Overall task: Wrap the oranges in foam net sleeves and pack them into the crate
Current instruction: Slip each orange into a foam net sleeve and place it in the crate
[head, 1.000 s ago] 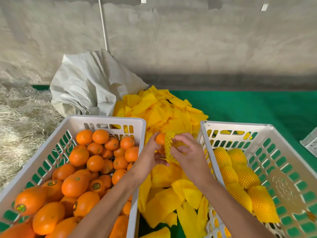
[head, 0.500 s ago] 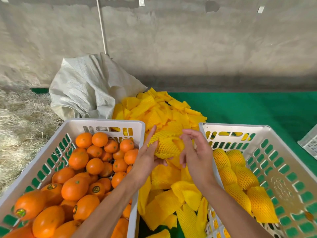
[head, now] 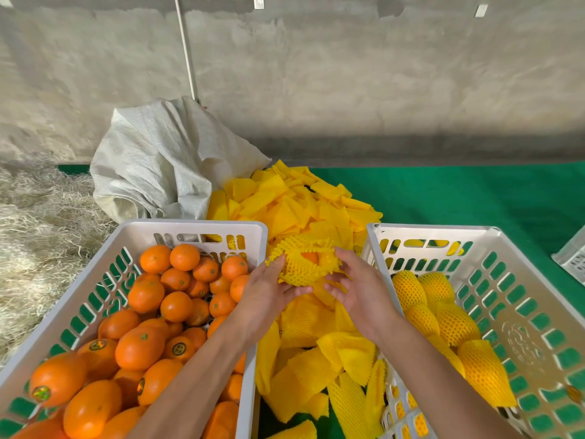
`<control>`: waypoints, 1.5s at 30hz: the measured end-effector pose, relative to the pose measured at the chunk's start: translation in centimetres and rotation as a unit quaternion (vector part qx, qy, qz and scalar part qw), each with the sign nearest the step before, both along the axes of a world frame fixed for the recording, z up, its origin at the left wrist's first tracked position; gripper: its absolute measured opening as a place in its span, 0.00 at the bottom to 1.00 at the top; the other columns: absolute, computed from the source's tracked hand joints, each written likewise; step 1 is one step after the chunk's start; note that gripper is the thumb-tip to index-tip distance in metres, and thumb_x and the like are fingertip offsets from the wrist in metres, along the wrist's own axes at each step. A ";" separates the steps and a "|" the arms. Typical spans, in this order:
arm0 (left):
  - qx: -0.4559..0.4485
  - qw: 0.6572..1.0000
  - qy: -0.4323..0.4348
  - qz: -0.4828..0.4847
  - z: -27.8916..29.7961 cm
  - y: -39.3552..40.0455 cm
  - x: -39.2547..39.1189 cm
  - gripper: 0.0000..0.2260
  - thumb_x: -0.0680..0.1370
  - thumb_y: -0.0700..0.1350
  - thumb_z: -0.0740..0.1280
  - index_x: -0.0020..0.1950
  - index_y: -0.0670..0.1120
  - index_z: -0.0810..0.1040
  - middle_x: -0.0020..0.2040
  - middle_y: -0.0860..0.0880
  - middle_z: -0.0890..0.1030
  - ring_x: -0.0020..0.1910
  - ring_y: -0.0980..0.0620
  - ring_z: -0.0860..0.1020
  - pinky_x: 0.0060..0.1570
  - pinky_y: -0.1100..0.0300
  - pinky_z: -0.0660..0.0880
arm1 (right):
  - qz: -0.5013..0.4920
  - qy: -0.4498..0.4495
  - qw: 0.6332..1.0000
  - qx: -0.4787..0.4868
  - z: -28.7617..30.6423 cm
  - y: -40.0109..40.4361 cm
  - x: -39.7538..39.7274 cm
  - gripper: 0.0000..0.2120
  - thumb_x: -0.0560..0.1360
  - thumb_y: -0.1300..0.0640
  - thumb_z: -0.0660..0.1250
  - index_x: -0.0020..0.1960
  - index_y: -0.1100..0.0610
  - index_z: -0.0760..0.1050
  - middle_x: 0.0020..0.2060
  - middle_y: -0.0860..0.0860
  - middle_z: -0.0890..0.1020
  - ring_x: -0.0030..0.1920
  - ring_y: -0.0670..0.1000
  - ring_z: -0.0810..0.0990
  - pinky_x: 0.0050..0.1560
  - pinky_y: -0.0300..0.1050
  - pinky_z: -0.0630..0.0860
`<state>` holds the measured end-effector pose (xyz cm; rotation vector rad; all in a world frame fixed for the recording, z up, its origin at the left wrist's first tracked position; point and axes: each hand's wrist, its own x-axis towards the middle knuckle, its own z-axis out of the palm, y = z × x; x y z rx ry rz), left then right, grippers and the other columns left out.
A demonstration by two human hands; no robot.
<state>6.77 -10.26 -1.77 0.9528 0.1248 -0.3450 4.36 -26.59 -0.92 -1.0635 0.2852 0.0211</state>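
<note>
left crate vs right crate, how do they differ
The left crate is heaped with bare oranges; the right crate holds only a few oranges already in yellow foam net sleeves. The left crate is nearly full, while much of the right crate's floor shows bare. Both are white slotted plastic crates on the green mat.

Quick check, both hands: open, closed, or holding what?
Left hand: holds the sleeved orange, thumb curled beneath it.
Right hand: open, fingers loose beside it, gripping nothing.
</note>
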 end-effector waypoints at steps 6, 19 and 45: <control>-0.027 1.000 0.006 -0.001 0.6 0.3 -0.1 0.18 0.87 0.43 0.55 0.73 0.35 0.71 0.67 0.34 0.79 0.69 0.33 0.75 0.56 0.45 0.80 | 0.011 0.007 0.998 0.059 -0.1 -0.2 0.1 0.14 0.80 0.57 0.68 0.64 0.59 0.78 0.61 0.58 0.83 0.61 0.57 0.83 0.56 0.50 0.82; 0.126 0.991 -0.008 -0.041 0.4 0.2 -0.4 0.25 0.86 0.56 0.54 0.73 0.37 0.70 0.62 0.28 0.79 0.29 0.47 0.83 0.23 0.63 0.75 | -0.043 -0.021 0.993 -0.105 -0.8 0.8 0.4 0.09 0.86 0.56 0.58 0.52 0.59 0.74 0.27 0.50 0.68 0.29 0.49 0.66 0.30 0.47 0.67; -0.090 0.991 0.069 -0.066 0.1 1.7 0.5 0.21 0.79 0.51 0.65 0.68 0.42 0.77 0.61 0.42 0.84 0.52 0.48 0.86 0.33 0.61 0.83 | -0.028 -0.017 0.979 -0.200 -0.8 0.5 0.0 0.12 0.76 0.71 0.65 0.52 0.58 0.81 0.27 0.52 0.79 0.28 0.51 0.78 0.31 0.42 0.77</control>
